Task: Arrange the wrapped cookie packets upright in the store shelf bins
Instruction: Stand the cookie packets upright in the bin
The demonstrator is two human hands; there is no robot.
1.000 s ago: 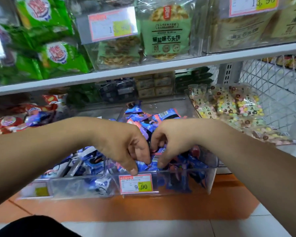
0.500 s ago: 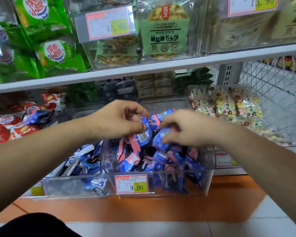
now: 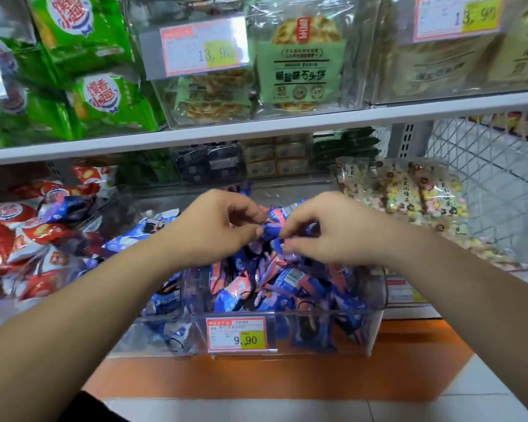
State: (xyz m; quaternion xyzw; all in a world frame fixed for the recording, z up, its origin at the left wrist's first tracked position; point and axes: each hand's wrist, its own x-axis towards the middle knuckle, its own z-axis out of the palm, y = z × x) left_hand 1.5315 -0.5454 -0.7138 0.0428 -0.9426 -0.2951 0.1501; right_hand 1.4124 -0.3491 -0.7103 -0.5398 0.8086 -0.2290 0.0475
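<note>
Store shelving [image 3: 256, 130] fills the view, its lower level holding a clear bin [image 3: 375, 303] heaped with blue and pink cookie packets [image 3: 284, 284]. Just above the heap the left hand [image 3: 209, 231] and right hand [image 3: 336, 229] each pinch one blue packet [image 3: 270, 232] between them. It looks light, crinkly and slippery with breakable contents, so the crimped ends seem the best hold; red snack bags [image 3: 28, 236] at left, pastel candy bags [image 3: 409, 202] at right and the jumbled heap itself crowd the spot

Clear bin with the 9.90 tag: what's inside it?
Jumbled blue and pink cookie packets fill it. The left hand and right hand, pinching one packet, cover the rear of the pile; the bin floor is hidden.
</note>
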